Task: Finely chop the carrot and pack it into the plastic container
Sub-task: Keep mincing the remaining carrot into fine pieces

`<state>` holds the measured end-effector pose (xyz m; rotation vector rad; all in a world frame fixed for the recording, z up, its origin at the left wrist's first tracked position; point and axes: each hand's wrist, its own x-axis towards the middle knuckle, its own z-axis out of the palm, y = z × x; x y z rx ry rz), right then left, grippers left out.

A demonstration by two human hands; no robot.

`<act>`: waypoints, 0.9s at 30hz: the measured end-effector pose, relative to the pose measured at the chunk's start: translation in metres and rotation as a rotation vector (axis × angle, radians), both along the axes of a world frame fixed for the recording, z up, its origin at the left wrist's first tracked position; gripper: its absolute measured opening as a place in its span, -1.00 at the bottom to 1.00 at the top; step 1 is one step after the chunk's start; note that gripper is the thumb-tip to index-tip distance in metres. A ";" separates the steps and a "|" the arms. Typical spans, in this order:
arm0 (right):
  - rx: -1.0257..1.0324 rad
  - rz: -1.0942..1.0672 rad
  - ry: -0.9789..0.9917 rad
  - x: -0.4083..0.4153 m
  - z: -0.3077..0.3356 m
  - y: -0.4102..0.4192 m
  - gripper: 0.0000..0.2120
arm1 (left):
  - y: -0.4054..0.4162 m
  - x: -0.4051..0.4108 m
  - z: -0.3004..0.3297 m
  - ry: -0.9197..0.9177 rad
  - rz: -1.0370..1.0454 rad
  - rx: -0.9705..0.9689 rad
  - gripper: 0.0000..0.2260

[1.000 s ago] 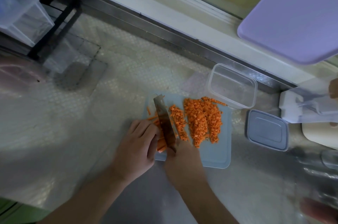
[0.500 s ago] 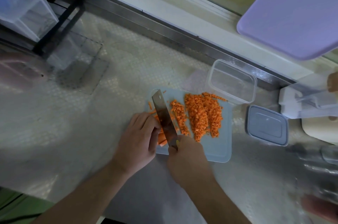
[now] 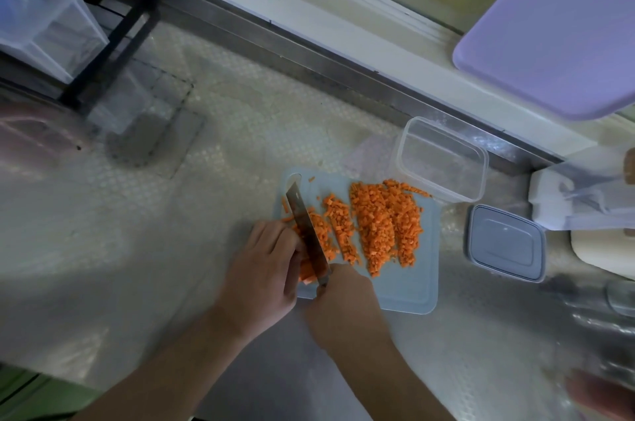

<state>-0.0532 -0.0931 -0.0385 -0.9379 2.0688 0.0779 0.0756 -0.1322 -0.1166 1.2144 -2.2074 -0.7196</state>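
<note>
Here, knife tip pointing away-left, right hand gripping, carrot strips alongside
</note>
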 end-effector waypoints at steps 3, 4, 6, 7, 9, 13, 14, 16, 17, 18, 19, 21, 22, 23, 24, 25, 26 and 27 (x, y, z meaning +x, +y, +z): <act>-0.021 -0.018 -0.011 0.001 -0.002 0.001 -0.90 | 0.000 0.000 0.002 0.012 0.001 0.005 -0.91; -0.049 -0.022 -0.010 0.002 -0.003 0.001 -0.91 | 0.000 -0.001 0.003 0.018 0.004 0.006 -0.91; -0.092 -0.008 -0.011 0.002 -0.005 0.003 -0.90 | -0.001 -0.001 0.004 0.025 0.006 0.005 -0.91; -0.108 -0.002 -0.016 0.001 -0.005 0.003 -0.91 | -0.001 -0.001 0.005 0.036 0.008 0.008 -0.91; -0.139 0.002 -0.036 -0.004 -0.005 0.004 -0.92 | -0.003 -0.001 0.007 0.067 0.007 0.014 -0.90; -0.162 -0.034 -0.094 -0.016 -0.003 0.006 -0.82 | -0.005 0.000 0.015 0.129 0.044 0.112 -0.90; -0.164 -0.040 -0.105 -0.018 -0.001 0.006 -0.83 | -0.006 0.001 0.018 0.125 0.060 0.143 -0.87; -0.176 -0.037 -0.118 -0.020 0.002 0.007 -0.81 | -0.008 0.001 0.025 0.090 0.092 0.192 -0.87; -0.182 -0.040 -0.124 -0.021 0.004 0.007 -0.80 | -0.008 0.001 0.029 0.079 0.104 0.213 -0.88; -0.183 -0.050 -0.129 -0.022 0.005 0.008 -0.81 | -0.008 0.000 0.032 0.074 0.117 0.225 -0.88; -0.180 -0.065 -0.134 -0.021 0.007 0.009 -0.84 | -0.007 0.000 0.034 0.074 0.128 0.230 -0.88; -0.175 -0.082 -0.134 -0.021 0.011 0.010 -0.88 | -0.003 0.001 0.037 0.107 0.153 0.230 -0.91; -0.175 -0.077 -0.129 -0.021 0.012 0.011 -0.87 | -0.001 0.002 0.038 0.136 0.171 0.230 -0.92; -0.172 -0.072 -0.124 -0.021 0.013 0.013 -0.85 | 0.001 0.003 0.040 0.164 0.197 0.226 -0.92; -0.170 -0.069 -0.123 -0.022 0.014 0.014 -0.84 | 0.002 0.005 0.043 0.192 0.230 0.209 -0.90; -0.167 -0.062 -0.124 -0.022 0.015 0.016 -0.85 | 0.001 0.006 0.045 0.219 0.264 0.184 -0.89; -0.162 -0.049 -0.123 -0.022 0.015 0.017 -0.85 | 0.001 0.008 0.047 0.241 0.295 0.158 -0.90; -0.157 -0.035 -0.119 -0.023 0.015 0.018 -0.85 | -0.001 0.009 0.048 0.247 0.319 0.139 -0.91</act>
